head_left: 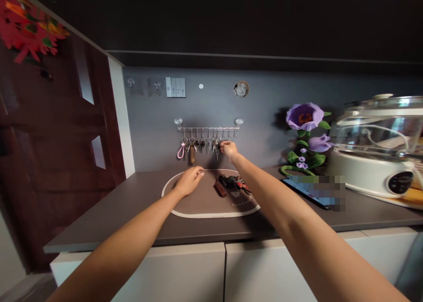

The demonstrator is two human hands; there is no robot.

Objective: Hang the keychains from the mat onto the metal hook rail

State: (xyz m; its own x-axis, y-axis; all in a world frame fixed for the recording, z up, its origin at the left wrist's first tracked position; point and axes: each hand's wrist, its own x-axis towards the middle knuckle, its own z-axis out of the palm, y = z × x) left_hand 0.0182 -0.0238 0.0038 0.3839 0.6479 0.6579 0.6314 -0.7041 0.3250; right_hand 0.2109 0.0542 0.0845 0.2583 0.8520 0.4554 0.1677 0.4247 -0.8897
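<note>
Grey wall [261, 112], dark countertop [109, 205], and just above the right fingertips a clear hook rail [208, 128] loaded with keys. Right hand [228, 150] has thumb and fingers pinched together at a hanging key bunch [216, 147], but honestly can't tell if they've got a grip or are only touching it. Left hand [190, 180] is over the oval mat [205, 214], fingers loosely curled, nothing visible in it; can't tell how closed they are. Just right of those left fingers sits a key pile [228, 181] with a brown fob [220, 189]. Main worry: the bunches left of the right fingers hang super close, so a ring could snag its neighbour. A weak pinch could drop keys onto the mat, and a hard yank might pop the round wall mount [239, 121] just above the right hand.
</note>
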